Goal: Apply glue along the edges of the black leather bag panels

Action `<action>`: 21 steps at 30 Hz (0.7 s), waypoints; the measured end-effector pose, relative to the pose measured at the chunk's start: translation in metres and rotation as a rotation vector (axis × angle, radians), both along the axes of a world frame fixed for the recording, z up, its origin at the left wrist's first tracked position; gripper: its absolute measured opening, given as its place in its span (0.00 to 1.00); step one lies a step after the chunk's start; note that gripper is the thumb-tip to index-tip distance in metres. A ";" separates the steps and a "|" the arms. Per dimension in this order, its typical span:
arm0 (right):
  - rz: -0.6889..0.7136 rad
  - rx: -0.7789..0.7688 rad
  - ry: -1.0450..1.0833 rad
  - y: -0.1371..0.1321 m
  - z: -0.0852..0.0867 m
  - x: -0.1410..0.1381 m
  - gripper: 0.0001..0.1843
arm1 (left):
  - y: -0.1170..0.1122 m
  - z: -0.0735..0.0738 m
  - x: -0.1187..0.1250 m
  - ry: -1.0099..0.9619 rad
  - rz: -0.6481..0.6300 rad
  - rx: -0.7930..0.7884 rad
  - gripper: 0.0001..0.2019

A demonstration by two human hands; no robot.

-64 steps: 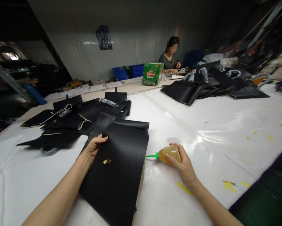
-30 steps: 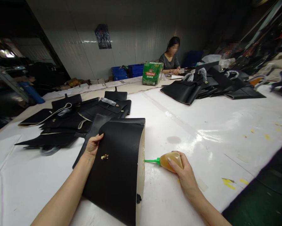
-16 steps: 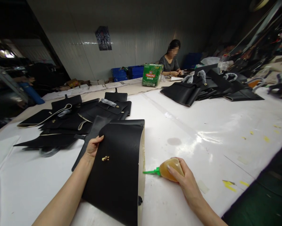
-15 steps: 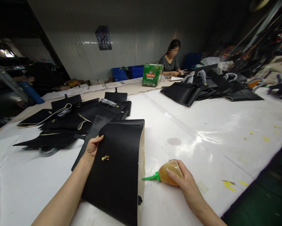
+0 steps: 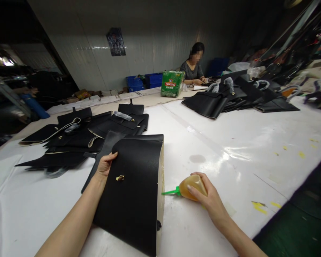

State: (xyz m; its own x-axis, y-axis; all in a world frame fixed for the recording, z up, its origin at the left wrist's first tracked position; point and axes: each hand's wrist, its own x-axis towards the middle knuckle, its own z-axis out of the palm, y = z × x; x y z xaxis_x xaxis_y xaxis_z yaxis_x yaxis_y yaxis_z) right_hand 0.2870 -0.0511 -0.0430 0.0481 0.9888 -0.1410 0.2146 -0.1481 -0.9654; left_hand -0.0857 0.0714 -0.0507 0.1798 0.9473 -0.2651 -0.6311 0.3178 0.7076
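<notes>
My left hand [image 5: 107,165] is closed on the left edge of a black leather bag panel [image 5: 133,200], with the thumb on its face and the other fingers hidden behind. The panel stands tilted over the table and carries a small gold clasp [image 5: 120,177]. Its right edge shows a pale lining and a shiny, yellowish strip. In my right hand [image 5: 207,191] is a squeeze bottle [image 5: 193,187] of amber liquid, lying sideways. The bottle's green nozzle [image 5: 171,192] points left, its tip at the panel's pale right edge.
Black bag pieces [image 5: 77,139] lie heaped at the left on the white table [image 5: 216,153]. Another pile of black bags [image 5: 230,94] is at the back right. A green Tsingtao box [image 5: 172,84] stands near a seated person [image 5: 193,67]. Yellow scraps [image 5: 258,207] lie on the right.
My right hand has moved the bottle slightly up and away along the panel's right edge. The nozzle tip sits higher on that edge. My left hand keeps its hold.
</notes>
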 end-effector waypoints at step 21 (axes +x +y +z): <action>0.083 0.103 -0.111 -0.012 -0.003 0.009 0.25 | -0.001 0.006 0.007 0.047 0.090 -0.051 0.11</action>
State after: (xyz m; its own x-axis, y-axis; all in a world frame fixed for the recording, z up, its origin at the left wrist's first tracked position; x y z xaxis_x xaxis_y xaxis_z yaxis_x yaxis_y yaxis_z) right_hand 0.2962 -0.0632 -0.0456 -0.0249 0.9990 -0.0367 0.3281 -0.0265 -0.9443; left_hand -0.0785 0.0703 -0.0442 0.0806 0.9440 -0.3199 -0.6254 0.2977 0.7213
